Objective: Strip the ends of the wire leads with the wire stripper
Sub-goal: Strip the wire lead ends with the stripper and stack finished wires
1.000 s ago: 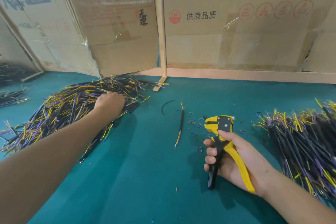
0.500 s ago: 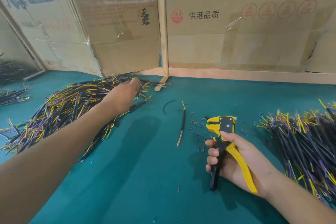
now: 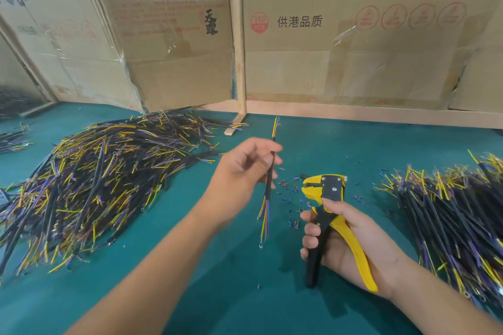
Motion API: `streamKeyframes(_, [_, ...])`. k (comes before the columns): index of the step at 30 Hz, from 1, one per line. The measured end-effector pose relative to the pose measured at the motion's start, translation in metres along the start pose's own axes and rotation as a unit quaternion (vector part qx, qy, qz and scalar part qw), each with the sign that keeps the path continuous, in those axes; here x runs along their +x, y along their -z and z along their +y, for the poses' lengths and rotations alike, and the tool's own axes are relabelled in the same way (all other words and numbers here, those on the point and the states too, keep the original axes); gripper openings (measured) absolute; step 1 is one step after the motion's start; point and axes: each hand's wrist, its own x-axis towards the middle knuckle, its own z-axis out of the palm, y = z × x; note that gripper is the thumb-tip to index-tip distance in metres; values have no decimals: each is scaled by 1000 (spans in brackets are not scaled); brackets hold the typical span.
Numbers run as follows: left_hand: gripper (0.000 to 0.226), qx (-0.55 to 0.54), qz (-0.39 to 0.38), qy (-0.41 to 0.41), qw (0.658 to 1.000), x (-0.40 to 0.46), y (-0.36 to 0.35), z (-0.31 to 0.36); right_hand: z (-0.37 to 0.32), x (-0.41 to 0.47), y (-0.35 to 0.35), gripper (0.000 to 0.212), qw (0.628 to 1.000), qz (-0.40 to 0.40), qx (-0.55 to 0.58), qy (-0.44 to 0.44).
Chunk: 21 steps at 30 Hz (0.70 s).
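My left hand [image 3: 242, 171] pinches one black-sheathed wire lead [image 3: 269, 185] between thumb and fingers, the grip closed around its middle so both ends hang free. I hold it nearly upright above the teal felt-covered counter [image 3: 190, 294]: the yellow and purple conductors fan out of the lower end, and some finish in small ring terminals, while a shorter tuft shows at the top. Holding it by the sheath leaves either end clear to feed into the tool.

My right hand [image 3: 351, 239] wraps the yellow-and-black wire stripper [image 3: 326, 198], fingers curled round the black handle and the yellow handle lying across my palm. The handles stand apart, so I judge the jaws relaxed and ready to take a wire. The head points away from me and toward the lead, which is near it but not touching.

The large heap of black, yellow and purple wire leads [image 3: 103, 185] lies on my left, within reach of the picking hand, and a tidier stack of similar leads [image 3: 449, 220] sits on my right; I take that one to be finished work. Tiny coloured insulation scraps [image 3: 288, 193] litter the counter just beside the stripper head. Brown cardboard boxes with printed characters [image 3: 353, 35] wall off the back.

Next, as I judge it, comes steering a conductor end into the jaws.
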Motion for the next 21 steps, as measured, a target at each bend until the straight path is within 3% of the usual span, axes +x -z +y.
streamKeyframes(6, [49,-72,-41,-7,997,-10,-5,3,1,-3,-1,48,1000,-7,-3,0])
streamKeyframes(21, [39,-64,-61,-21,996,-14,-10,9,0,-4,-2,43,1000,-20,-5,-2])
